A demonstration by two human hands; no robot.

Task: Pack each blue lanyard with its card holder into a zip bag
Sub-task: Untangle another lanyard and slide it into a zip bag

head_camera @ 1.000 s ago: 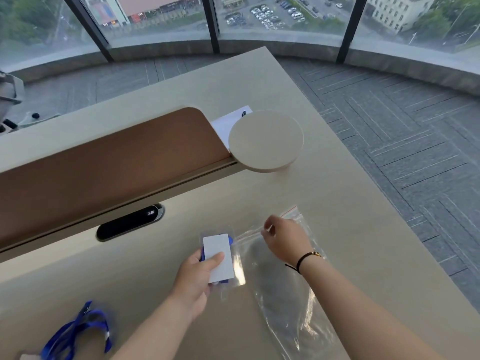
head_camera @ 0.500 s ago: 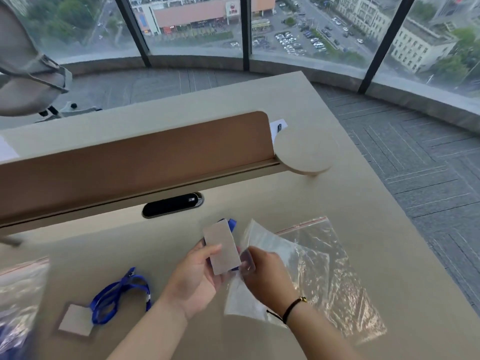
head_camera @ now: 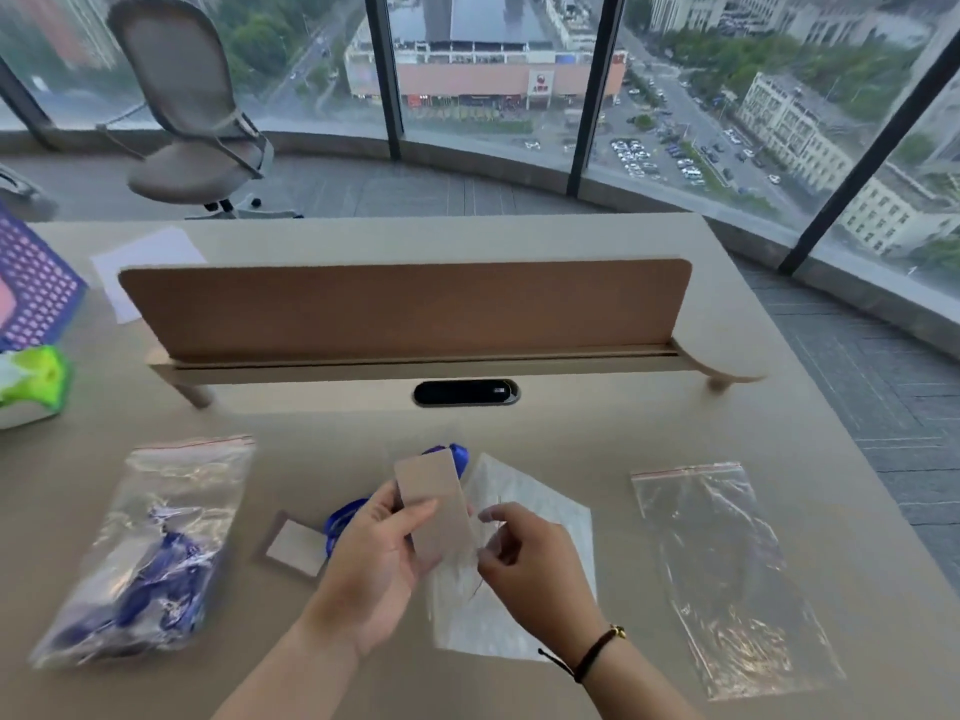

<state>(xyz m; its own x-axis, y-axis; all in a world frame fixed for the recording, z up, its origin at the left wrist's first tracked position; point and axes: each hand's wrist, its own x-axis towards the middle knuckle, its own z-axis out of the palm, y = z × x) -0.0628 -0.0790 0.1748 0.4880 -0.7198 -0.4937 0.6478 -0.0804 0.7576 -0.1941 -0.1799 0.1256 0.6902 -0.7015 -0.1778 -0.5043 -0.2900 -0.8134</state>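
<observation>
Card holder [head_camera: 435, 504] in the left hand [head_camera: 374, 574], up over the desk [head_camera: 597, 423] by a zip bag [head_camera: 524, 563].

From the left: a full zip bag [head_camera: 150, 553] with blue straps inside lies flat. Next is a spare card holder [head_camera: 293, 549] with a blue lanyard [head_camera: 343, 517]. The left hand's thumb and fingers grip the card holder, blue strap poking out on top. The right hand [head_camera: 530, 569] pinches the zip bag's edge just beside it. An empty bag [head_camera: 727, 574] lies far right.
</observation>
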